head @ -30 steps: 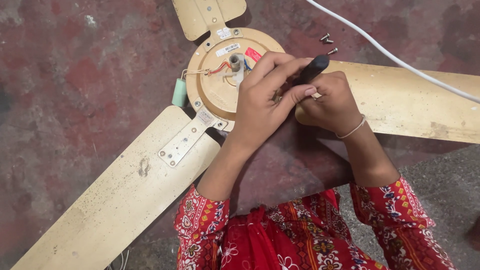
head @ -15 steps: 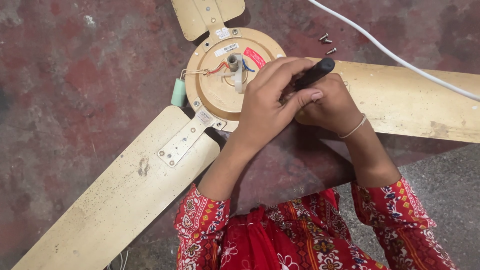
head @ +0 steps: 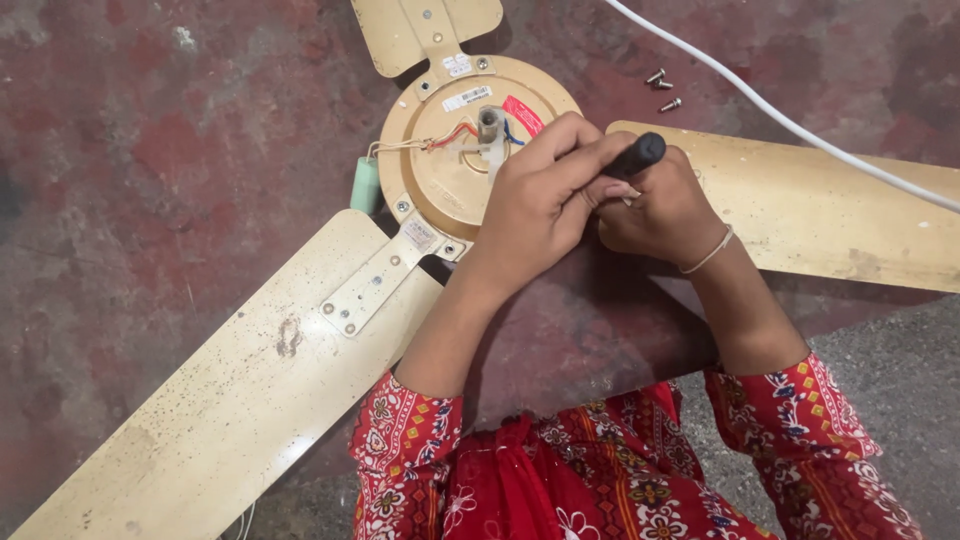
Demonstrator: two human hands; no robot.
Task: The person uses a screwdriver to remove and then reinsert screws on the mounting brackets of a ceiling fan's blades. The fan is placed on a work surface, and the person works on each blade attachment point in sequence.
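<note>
Red floor [head: 150, 150] bears a ceiling fan [head: 450, 180]; both hands [head: 600, 200] clasp a black-handled screwdriver [head: 635, 155] beside loose screws [head: 662, 88].

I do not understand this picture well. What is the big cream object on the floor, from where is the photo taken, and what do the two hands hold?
The photo comes from a camera worn on the person's head, looking down at their own two hands. There is no machine; a person in red patterned sleeves works by hand.

On the reddish floor lies a cream ceiling fan: a round motor housing with coloured wires at its middle, and long flat blades, such as the large blade at lower left.

The left hand and the right hand are pressed together at the right blade's root. They grip a tool with a black handle; its tip is hidden, so I cannot name it surely.

Three loose screws and a white cable lie nearby.
</note>
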